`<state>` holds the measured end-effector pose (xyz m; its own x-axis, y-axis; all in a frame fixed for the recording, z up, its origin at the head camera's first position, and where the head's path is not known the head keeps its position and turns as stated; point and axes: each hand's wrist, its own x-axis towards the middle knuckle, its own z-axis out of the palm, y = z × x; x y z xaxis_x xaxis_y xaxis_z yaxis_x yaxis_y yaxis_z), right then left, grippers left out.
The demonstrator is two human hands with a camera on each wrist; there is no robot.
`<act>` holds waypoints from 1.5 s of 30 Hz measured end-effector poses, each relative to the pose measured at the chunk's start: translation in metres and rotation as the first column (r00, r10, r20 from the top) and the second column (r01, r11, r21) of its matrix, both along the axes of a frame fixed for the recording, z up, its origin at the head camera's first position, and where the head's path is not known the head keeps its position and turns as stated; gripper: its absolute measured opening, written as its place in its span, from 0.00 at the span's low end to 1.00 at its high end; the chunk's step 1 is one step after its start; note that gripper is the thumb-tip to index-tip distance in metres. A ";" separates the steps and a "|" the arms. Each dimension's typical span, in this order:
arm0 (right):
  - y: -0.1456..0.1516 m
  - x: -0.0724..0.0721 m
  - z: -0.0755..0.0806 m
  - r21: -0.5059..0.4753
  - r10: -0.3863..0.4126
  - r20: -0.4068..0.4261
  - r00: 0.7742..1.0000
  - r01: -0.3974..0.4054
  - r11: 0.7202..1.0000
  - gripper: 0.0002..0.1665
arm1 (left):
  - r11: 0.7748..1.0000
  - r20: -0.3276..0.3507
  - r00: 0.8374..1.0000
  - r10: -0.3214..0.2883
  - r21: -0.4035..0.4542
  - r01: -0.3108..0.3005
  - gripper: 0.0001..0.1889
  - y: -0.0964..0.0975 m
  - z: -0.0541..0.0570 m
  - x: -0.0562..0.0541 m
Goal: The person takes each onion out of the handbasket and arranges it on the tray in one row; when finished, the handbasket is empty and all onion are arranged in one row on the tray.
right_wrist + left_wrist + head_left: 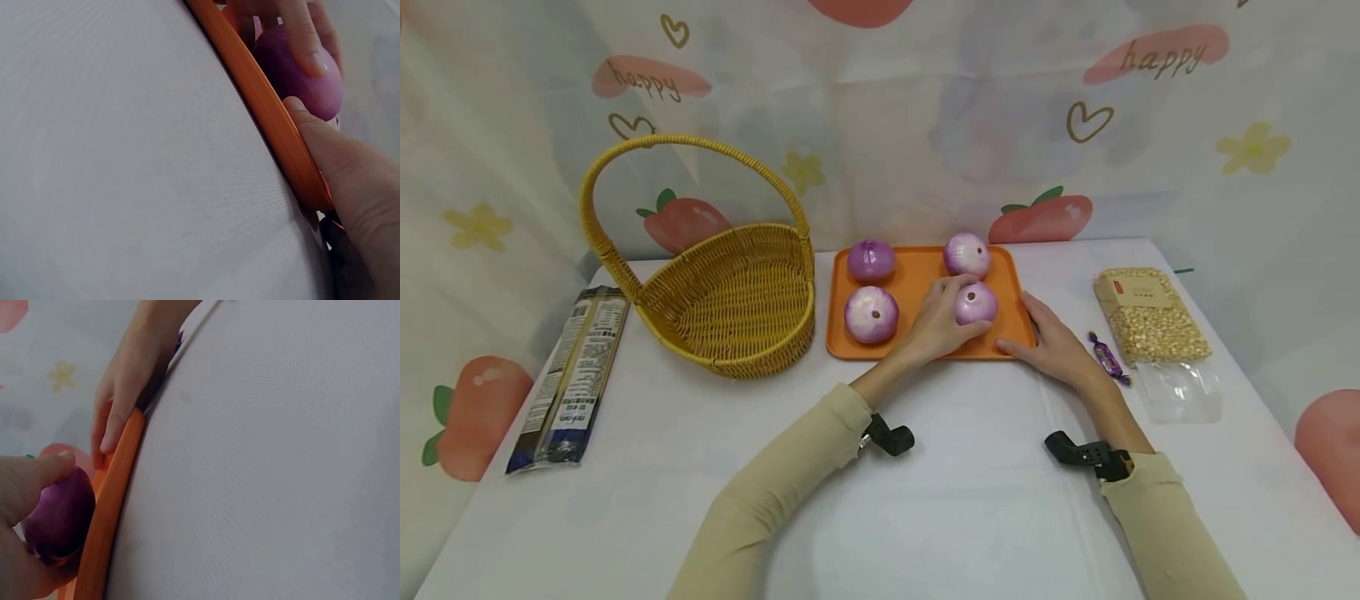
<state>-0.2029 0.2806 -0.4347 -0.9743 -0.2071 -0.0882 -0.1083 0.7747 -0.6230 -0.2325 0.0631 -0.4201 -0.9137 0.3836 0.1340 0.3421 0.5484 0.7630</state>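
My left hand [936, 325] holds a purple onion [976, 303] at the front right of the orange tray [917, 312], thumb on the near side and fingers on the far side. In the left wrist view, the onion's dark purple side shows between thumb and fingers, right at the tray rim. My right hand [1056, 346] grips the tray at its front right corner, the thumb [312, 128] lying over the rim. Three more onions are on the tray: one at the back right [967, 255], one at the back left [872, 261] and one at the front left [872, 315].
Left of the tray stands a yellow wicker basket [763, 358] with a tall handle. Two long packets [571, 375] lie at the table's left edge. To the right are a purple-wrapped candy [1105, 357] and a clear bag of pale kernels [1157, 321]. A printed cloth [895, 150] hangs behind.
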 end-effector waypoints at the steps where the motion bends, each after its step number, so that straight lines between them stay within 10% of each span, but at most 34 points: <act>1: 0.000 0.000 0.000 0.002 -0.002 0.000 1.000 0.002 1.000 0.61 | 1.000 -0.008 1.000 -0.006 -0.001 0.006 0.35 0.000 0.000 0.000; 14: 0.000 -0.002 -0.001 0.002 0.001 -0.002 1.000 -0.001 1.000 0.61 | 0.993 -0.121 0.987 -0.106 -0.055 0.100 0.30 0.000 -0.004 0.005; 45: 0.001 -0.002 -0.004 -0.004 0.008 -0.035 0.999 -0.008 1.000 0.60 | 0.989 -0.068 0.990 -0.122 -0.097 0.115 0.36 -0.028 0.010 0.013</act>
<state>-0.2047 0.2814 -0.4384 -0.9751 -0.2152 -0.0534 -0.1361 0.7711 -0.6220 -0.2190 0.0348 -0.4105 -0.8499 0.5027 0.1582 0.4625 0.5675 0.6812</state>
